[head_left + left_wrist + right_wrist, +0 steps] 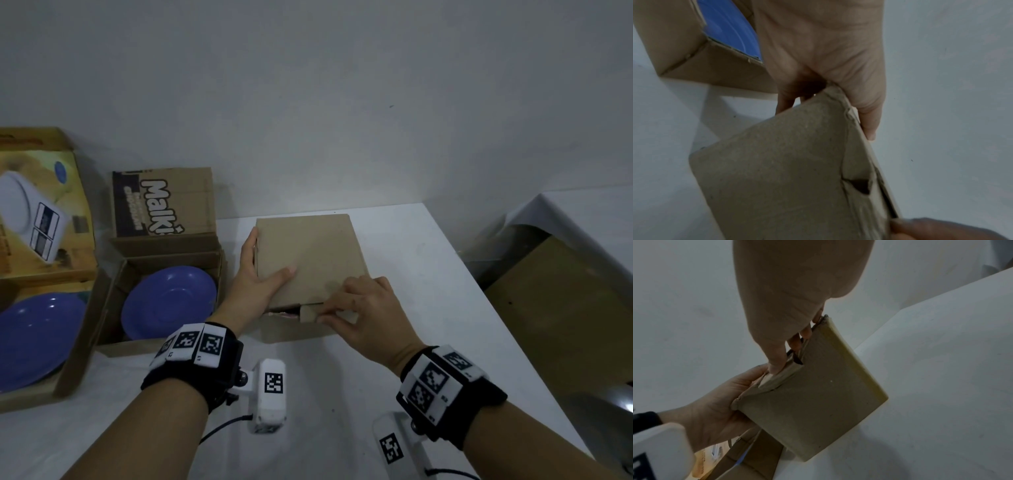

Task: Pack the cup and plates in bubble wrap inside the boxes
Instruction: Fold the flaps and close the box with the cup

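Observation:
A plain brown cardboard box (310, 260) lies on the white table (342, 394) with its lid down. My left hand (255, 274) grips its left edge, thumb on the lid and fingers along the side wall. My right hand (346, 308) pinches the small tuck tab (308, 313) at the box's near edge. The right wrist view shows that tab (779, 378) bent outward under my fingertips (774, 368). A narrow gap beside the tab shows something pinkish inside. Two blue plates (169, 301) (34, 339) lie bare in open boxes at the left. No cup is visible.
An open box printed "Malki" (164, 205) holds the smaller plate, right beside my left wrist. A bigger box with a kitchen-scale picture (41, 219) holds the other. Past the table's right edge lies brown cardboard (565, 308). A wall stands close behind.

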